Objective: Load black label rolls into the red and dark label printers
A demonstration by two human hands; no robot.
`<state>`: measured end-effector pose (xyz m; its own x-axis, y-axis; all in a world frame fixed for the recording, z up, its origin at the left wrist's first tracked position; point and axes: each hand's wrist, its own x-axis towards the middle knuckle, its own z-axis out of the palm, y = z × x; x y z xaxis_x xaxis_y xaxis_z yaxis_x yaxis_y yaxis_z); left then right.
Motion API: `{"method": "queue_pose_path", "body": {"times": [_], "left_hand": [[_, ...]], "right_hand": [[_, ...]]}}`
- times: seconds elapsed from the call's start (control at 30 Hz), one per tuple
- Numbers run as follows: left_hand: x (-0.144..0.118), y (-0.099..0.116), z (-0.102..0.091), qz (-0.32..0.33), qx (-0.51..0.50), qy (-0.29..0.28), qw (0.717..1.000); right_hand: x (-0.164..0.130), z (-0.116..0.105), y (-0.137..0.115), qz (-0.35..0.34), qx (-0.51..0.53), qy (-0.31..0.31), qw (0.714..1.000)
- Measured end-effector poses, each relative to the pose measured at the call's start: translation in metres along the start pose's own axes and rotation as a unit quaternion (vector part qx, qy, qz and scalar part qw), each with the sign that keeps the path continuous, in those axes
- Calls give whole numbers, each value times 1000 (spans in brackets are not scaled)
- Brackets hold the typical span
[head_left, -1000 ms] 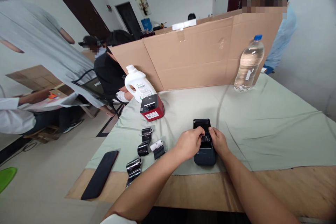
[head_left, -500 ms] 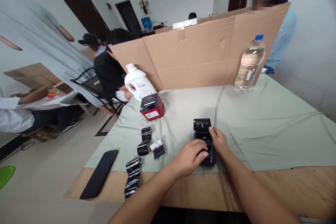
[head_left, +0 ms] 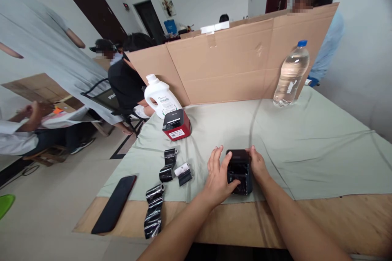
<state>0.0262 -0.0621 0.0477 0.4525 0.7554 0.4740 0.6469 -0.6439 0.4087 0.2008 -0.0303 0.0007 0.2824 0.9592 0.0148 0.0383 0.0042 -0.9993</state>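
Note:
A small black label printer [head_left: 239, 168] stands near the front edge of the green cloth, its lid down toward the body. Glossy black material shows across its front part; whether this is film or the casing I cannot tell. My left hand [head_left: 217, 177] is on the printer's left side, its fingers spread, with the thumb lying on the front and the index fingertip by the lid's upper left corner. My right hand [head_left: 257, 165] grips the printer's right side, the fingertips near the lid's upper right corner and partly hidden.
Rolls of shiny black film [head_left: 154, 208] and a small white-cored roll [head_left: 183, 171] lie left of the printer. A black phone [head_left: 114, 204], a red-and-black box-shaped device [head_left: 177, 125], a white jug [head_left: 162, 97] and a water bottle [head_left: 292, 74] stand around. A cardboard screen [head_left: 226, 65] closes the back.
The printer's raised lid has come down. My left hand has drawn back from inside the printer to its left side, its fingers spreading. My right hand stays at the right side.

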Motion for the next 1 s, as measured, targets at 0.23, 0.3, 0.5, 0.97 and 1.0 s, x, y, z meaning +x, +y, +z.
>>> {"method": "queue_pose_path", "body": {"times": [0.23, 0.3, 0.5, 0.97, 1.0], "left_hand": [[-1, -15, 8, -129, -183, -74, 972], [7, -21, 11, -196, -276, -54, 940], [23, -30, 22, -327, -509, -85, 792], [13, -40, 30, -371, -588, 48, 717], [14, -38, 31, -369, -595, 53, 712]], "right_hand": [[0, 2, -3, 5, 28, -31, 999], [-1, 2, -3, -5, 32, -34, 999], [-9, 4, -6, -47, 59, -44, 996], [-12, 7, -8, -5, 40, -153, 987], [-12, 7, -8, -9, 47, -140, 989]]}}
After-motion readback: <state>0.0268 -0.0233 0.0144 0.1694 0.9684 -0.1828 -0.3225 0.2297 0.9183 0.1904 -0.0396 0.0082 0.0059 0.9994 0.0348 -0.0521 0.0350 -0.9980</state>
